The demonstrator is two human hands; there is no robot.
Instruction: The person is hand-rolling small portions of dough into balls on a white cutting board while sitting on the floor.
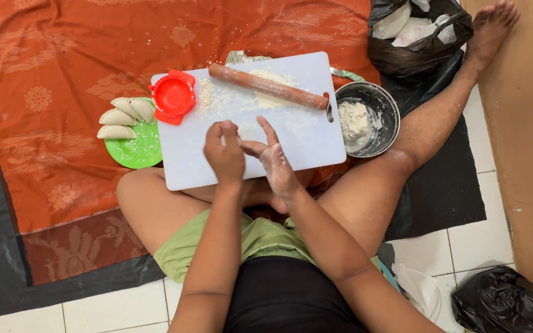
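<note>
- The left hand (224,155) is curling into a loose fist at the middle of the frame, fingertips pinching together at the top. A small piece of dough seems to be sitting between them, but it is too hidden to confirm.
- The right hand (274,161) is spreading open, palm floury and facing left, its thumb touching the left hand's fingertips.
- Both hands are hovering over the near edge of the white cutting board (248,123), which is resting across the person's lap.
- The rolling pin (268,86) is lying above the hands, toward the upper middle of the frame. Its long axis is running from upper left to lower right. The right hand is nearer to its right end.
- The metal bowl (374,102) of dough (354,119) is sitting just right of the board, on the right hand's side.
- The red dumpling press (173,95) and the green plate (137,148) of folded dumplings (121,117) are lying to the upper left, on the left hand's side.
</note>
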